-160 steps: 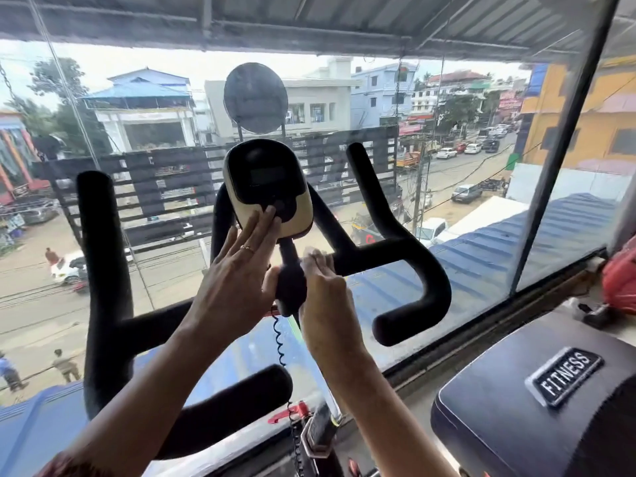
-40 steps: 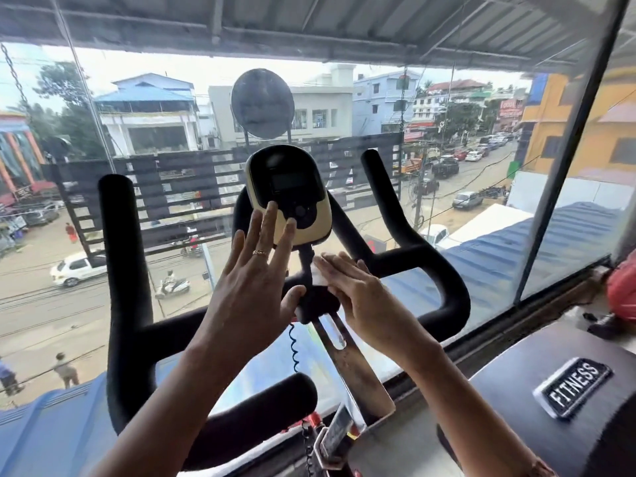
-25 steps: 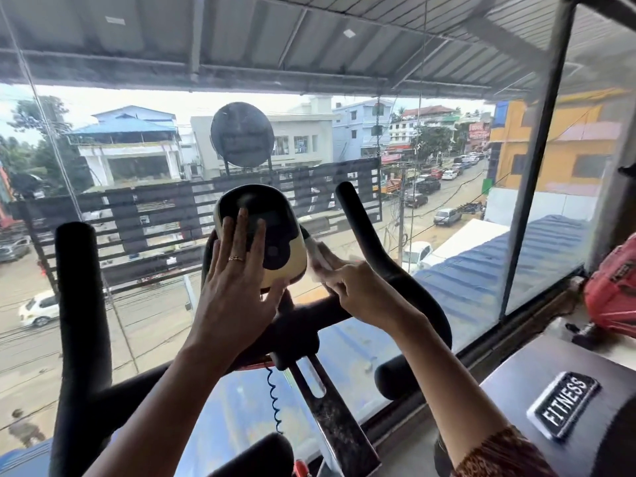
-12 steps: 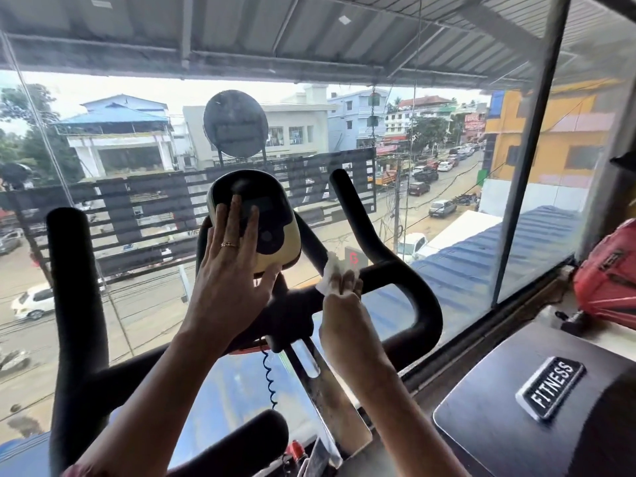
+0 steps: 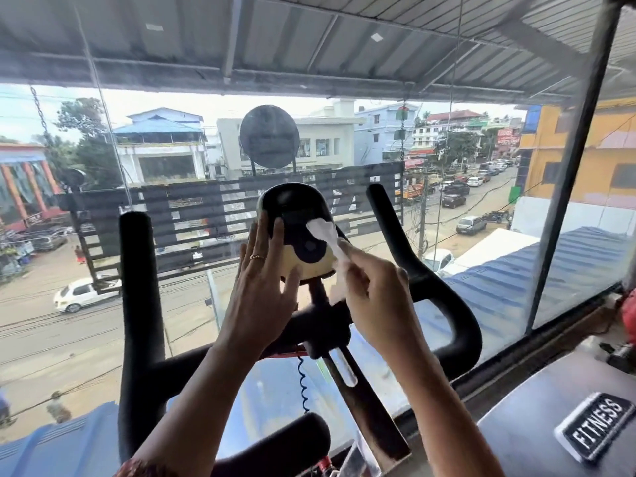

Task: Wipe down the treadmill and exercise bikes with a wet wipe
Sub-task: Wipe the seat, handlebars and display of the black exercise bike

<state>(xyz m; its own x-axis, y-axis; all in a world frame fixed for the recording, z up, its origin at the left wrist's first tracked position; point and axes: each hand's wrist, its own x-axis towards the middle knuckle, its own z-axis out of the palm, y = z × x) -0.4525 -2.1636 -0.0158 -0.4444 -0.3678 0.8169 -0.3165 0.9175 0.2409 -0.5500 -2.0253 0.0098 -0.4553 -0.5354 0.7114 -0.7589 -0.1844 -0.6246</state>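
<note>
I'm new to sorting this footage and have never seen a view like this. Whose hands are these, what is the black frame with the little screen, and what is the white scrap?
There is one picture, taken by a camera worn on a person's head, so you look forward and down over their own arms. The black curved handlebars belong to an exercise bike standing at a big window above a street. Between them sits the bike's small console. The left hand lies against the console's left side with straight fingers. The right hand pinches a white wet wipe, whose end lies on the console's face. At lower right is a dark surface with a FITNESS badge, part of another machine.
</note>
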